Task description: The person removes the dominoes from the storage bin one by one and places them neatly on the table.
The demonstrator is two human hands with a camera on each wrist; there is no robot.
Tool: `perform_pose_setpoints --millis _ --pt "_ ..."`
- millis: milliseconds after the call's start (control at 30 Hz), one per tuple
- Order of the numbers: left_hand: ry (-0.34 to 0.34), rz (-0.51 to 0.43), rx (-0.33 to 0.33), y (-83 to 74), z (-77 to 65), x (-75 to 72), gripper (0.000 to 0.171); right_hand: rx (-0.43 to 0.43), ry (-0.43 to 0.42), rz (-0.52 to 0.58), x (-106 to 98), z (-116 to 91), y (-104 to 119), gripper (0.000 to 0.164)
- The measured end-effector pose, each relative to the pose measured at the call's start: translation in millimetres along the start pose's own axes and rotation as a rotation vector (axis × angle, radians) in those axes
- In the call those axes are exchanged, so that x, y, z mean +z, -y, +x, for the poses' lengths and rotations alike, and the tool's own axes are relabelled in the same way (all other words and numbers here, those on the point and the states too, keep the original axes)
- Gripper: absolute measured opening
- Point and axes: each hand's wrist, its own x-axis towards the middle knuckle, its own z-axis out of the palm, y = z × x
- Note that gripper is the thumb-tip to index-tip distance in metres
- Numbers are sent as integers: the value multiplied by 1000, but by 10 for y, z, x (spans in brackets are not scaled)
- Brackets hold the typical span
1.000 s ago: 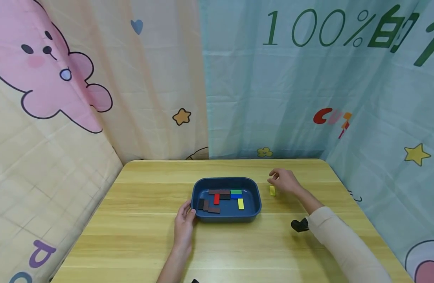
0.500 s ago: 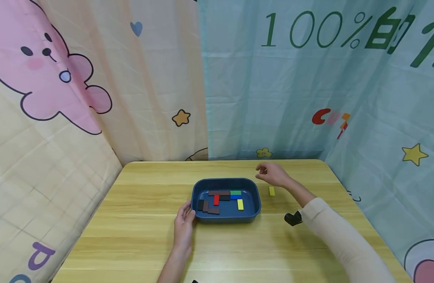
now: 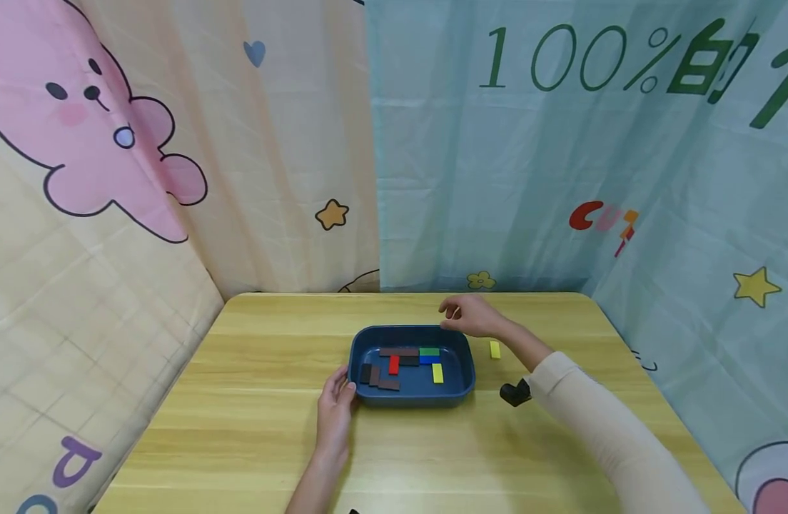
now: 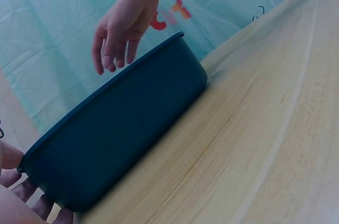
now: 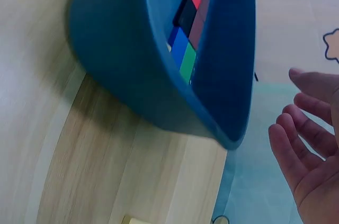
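Note:
In the head view, a dark blue rectangular basin (image 3: pixel 415 401) stands mid-table with several flat oblong blocks inside. Among these are a red block (image 3: pixel 394 365), a green block (image 3: pixel 429 351), a blue block (image 3: pixel 429 360) and a yellow block (image 3: pixel 437 373); others are brown and black. My left hand (image 3: pixel 335 410) holds the basin's left end, thumb at the rim and fingers along the outer wall. Over the basin's far right rim is my right hand (image 3: pixel 474 315). Its loosely bent fingers (image 5: pixel 288 152) are apart and hold nothing in the right wrist view.
A single yellow block (image 3: pixel 494 350) lies on the wooden table (image 3: pixel 407 464), just right of the basin. Printed curtains (image 3: pixel 445 178) hang behind and beside the table. A black device (image 3: pixel 515 392) sticks out at the right sleeve.
My right hand has moved left from above the loose yellow block to the basin's far right rim. That block stays on the table. Left hand and basin keep their places.

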Motion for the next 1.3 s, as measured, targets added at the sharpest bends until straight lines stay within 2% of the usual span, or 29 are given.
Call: perform_pose_setpoints --millis 167,433,633,933,1300 --pt "6 5 6 -5 10 16 46 -25 49 -8 53 116 171 30" --pt "2 3 -9 37 9 9 46 -67 117 21 295 270 315 33" --pt "-5 0 2 27 38 -3 45 -126 128 46 458 395 436 32" --pt "12 5 -8 8 5 -12 46 -153 172 57 767 535 626 33" --pt "13 -3 5 22 34 -4 44 -127 235 44 1089 626 732 32"
